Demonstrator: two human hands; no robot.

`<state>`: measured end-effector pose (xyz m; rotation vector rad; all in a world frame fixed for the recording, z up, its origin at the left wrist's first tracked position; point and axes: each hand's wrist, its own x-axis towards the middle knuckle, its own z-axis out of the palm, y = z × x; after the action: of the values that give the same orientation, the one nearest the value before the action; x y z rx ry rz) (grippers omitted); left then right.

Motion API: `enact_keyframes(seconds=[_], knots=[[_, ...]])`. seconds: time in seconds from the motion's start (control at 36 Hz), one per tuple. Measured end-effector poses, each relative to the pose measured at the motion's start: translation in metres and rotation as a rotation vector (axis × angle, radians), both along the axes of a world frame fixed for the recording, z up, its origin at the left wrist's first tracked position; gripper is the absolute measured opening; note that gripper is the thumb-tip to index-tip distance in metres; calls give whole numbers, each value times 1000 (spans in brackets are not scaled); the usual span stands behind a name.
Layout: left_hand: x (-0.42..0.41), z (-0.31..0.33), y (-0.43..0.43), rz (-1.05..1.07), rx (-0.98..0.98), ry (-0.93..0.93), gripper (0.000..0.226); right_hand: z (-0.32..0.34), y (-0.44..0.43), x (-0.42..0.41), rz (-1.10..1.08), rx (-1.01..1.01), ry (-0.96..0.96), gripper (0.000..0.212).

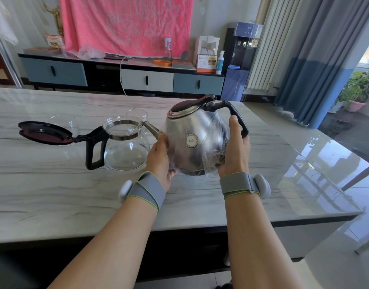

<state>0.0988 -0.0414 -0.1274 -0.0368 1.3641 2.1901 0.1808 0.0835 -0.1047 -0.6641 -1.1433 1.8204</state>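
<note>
Both hands cup a steel kettle [202, 130] wrapped in clear film, over the middle of the table [54, 184]. The left hand [160, 155] clasps the spout side and the right hand [234, 149] the handle side, their fingers hidden behind the body. The round sticker [192, 140] carries writing too small to read. The spout tip is lost against the glass carafe [125, 151].

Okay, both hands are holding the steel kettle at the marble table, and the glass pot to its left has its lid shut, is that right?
Not quite: the glass pot has its black lid open, swung right back from the rim, as the head view shows. The rest holds: the left hand and the right hand hold the steel kettle at the marble table.
</note>
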Motion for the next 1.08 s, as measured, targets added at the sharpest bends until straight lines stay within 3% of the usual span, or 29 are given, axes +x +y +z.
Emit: enact_keyframes(seconds=[1.08], knots=[[2, 4, -2, -7, 5, -5, 30, 4, -5, 2, -23, -6, 9, 41]])
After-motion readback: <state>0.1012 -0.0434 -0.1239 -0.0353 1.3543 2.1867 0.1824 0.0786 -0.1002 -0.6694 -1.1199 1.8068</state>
